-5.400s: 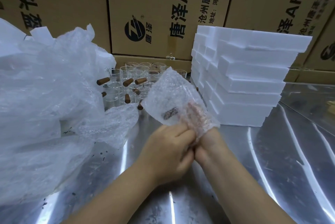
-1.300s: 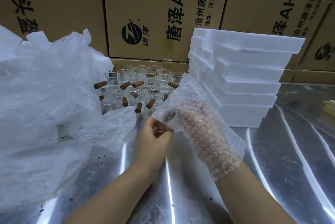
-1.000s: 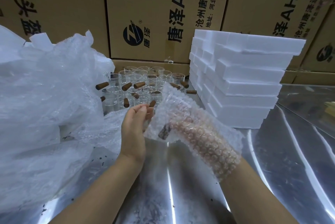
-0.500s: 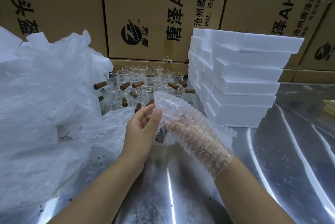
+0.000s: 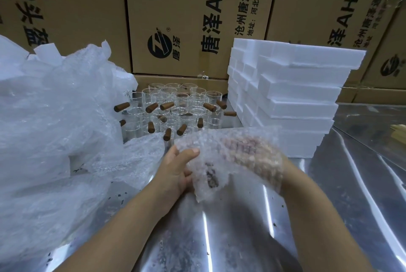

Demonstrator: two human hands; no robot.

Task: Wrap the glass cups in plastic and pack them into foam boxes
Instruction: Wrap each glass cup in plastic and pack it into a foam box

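Brown cartons [image 5: 175, 18] fill the top of the frame. They are printed in black with "唐泽 AH4", a smaller line reading "沧州唐泽通信", an address line beginning "地址:河北河间", and a round black logo [image 5: 159, 46] with a slanted Z. The text on the far-left carton is upside down.

A heap of clear plastic [image 5: 50, 128] covers the left side. A steel table [image 5: 241, 238] spans the bottom. A stack of white foam boxes [image 5: 296, 100] stands right of centre. Just left of it, at centre, glass cups [image 5: 175, 104] with brown handles stand clustered.

Below them a bubble-wrap bag [image 5: 222, 146] is held above the table, and a brown handle shape shows through its lower part. The left hand [image 5: 175, 170] grips the bag's left edge, thumb on top. The right hand [image 5: 259, 153] is inside the bag. The bubbles blur it, so I cannot tell how its fingers lie.
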